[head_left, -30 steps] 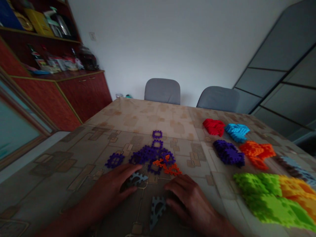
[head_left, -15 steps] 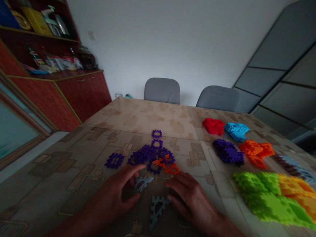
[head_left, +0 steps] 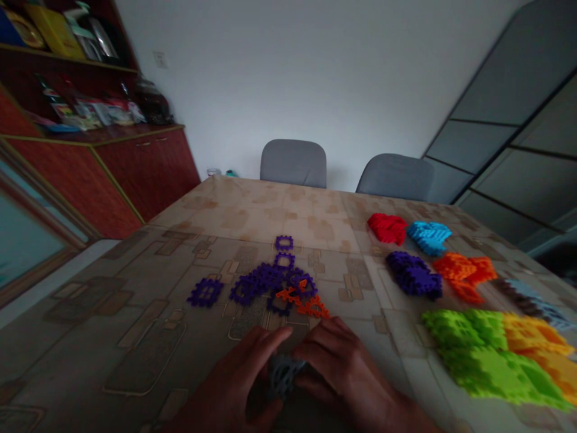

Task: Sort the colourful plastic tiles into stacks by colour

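Note:
Close to the table's near edge, my left hand [head_left: 243, 376] and my right hand [head_left: 345, 364] are drawn together around grey triangular interlocking plastic pieces [head_left: 283, 374]. The pieces overlap between my fingers, and I cannot tell whether their toothed edges are joined. The left fingers and thumb close in from the left; the right fingers grip from the right and hide part of the grey. Just beyond my hands lies a loose cluster of purple interlocking pieces [head_left: 270, 278], with orange pieces [head_left: 313, 308] at its right side nearest my right hand.
A single purple square piece [head_left: 205, 293] lies left of the cluster. At the right stand sorted piles: red [head_left: 387, 228], light blue [head_left: 429, 238], purple [head_left: 413, 275], orange [head_left: 465, 275], grey [head_left: 538, 304], green [head_left: 487, 358] and yellow [head_left: 541, 337]. Two grey chairs [head_left: 294, 162] stand behind the patterned table [head_left: 270, 204].
My left hand has moved right and toward me with its grey piece, bringing it against the grey triangle at my right hand. The view has shifted slightly.

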